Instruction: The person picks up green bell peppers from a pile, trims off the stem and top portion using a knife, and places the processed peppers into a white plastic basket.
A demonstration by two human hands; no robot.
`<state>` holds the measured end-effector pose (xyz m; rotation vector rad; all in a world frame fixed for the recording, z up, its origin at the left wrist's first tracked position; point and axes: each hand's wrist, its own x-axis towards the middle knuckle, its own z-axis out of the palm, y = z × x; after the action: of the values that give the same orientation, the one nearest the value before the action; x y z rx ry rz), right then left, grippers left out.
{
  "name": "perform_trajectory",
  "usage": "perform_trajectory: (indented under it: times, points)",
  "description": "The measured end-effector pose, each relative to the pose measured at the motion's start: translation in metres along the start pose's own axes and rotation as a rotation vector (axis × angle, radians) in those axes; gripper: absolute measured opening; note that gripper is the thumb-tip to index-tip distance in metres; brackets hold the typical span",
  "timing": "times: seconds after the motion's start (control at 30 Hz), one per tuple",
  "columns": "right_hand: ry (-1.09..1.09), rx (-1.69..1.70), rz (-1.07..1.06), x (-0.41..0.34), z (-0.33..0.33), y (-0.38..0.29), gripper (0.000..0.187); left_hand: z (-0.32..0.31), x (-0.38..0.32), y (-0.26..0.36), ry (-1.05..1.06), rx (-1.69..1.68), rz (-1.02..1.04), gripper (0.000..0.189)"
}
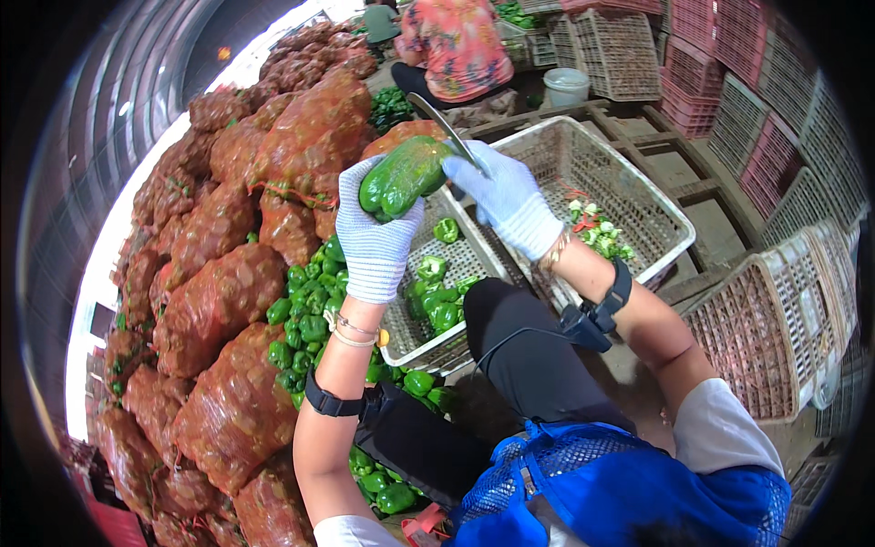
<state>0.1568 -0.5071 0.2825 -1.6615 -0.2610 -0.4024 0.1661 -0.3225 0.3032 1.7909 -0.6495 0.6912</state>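
My left hand (378, 236), in a striped knit glove, holds a large green bell pepper (403, 179) level in front of me. In my right hand (511, 198), gloved too, is a knife (441, 123), its blade pointing up and away, close to the pepper's right end; the handle is hidden by my fingers. Below the hands, a white plastic crate (454, 335) holds several green peppers (443, 308), some with cut tops. Right of it, a second white crate (660, 205) has pale green cut pieces and red bits (601, 236) in it.
Red mesh sacks (219, 308) are piled on the left. Loose green peppers (311, 328) lie between them and the near crate. An upturned crate (759, 328) stands at right, with stacked crates (694, 75) behind. Another person (454, 48) sits ahead, near a white bucket (566, 85).
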Motion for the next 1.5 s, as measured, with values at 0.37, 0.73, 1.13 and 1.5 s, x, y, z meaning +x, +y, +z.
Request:
perform_trajectory:
  times: [0.37,0.73,1.13,1.5]
  points:
    - [0.070,-0.978,-0.036,-0.063,-0.054,0.030,0.078,0.099,0.015,-0.041,-0.299,0.121,-0.143,0.045]
    - [0.007,-1.093,0.423,-0.035,-0.110,0.090,0.066,0.193,-0.024,-0.056,-0.458,0.450,-0.039,0.062]
    - [0.211,-0.946,0.556,-0.086,-0.155,0.167,0.038,0.208,0.003,-0.094,-0.356,-0.195,-0.229,0.053]
    - [0.121,-0.380,0.250,-0.008,-0.153,0.105,0.054,0.187,-0.024,-0.083,-0.614,-0.380,-0.256,0.086]
